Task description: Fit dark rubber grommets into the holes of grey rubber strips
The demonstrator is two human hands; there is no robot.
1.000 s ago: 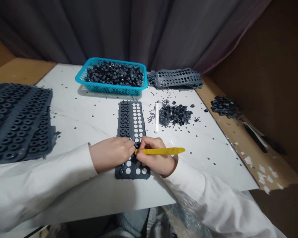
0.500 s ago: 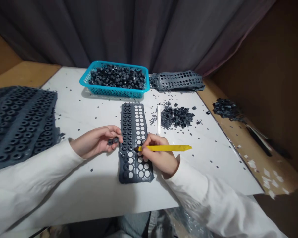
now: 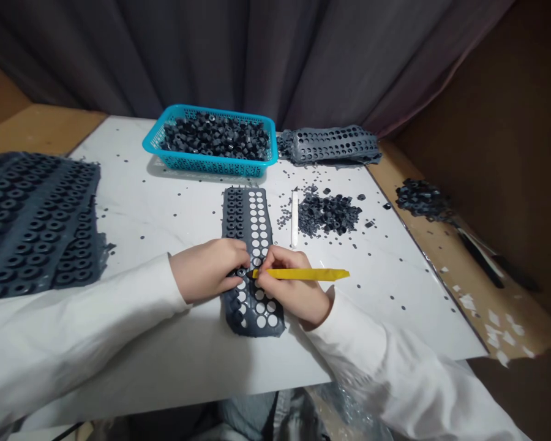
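A dark grey rubber sheet [image 3: 253, 331] lies lengthwise before me, with raised ring-shaped rubber bushings on its left side and rows of round holes on its right. My left hand [image 3: 211, 267] reaches over the sheet's left edge, thumb and fingers closed around a bushing [image 3: 241, 272] in the left rows. The loose dark pieces it held earlier are hidden now. In my right hand [image 3: 294, 288] is a yellow-handled craft knife [image 3: 312, 274], pinched near its dark tip, which points left and reaches that same bushing.
A blue basket [image 3: 211, 165] full of black pieces stands behind the sheet. To its right lie punched sheets [image 3: 337, 146], a white-handled knife [image 3: 294, 217] and a pile of small trimmings [image 3: 330, 214]. More bushing sheets [image 3: 37, 226] are stacked at left; black pieces [image 3: 420, 197] lie far right.
My left hand has moved right, from beside the sheet with loose dark pieces in its fingers, onto the sheet at the knife tip. My right hand stays almost where it was.
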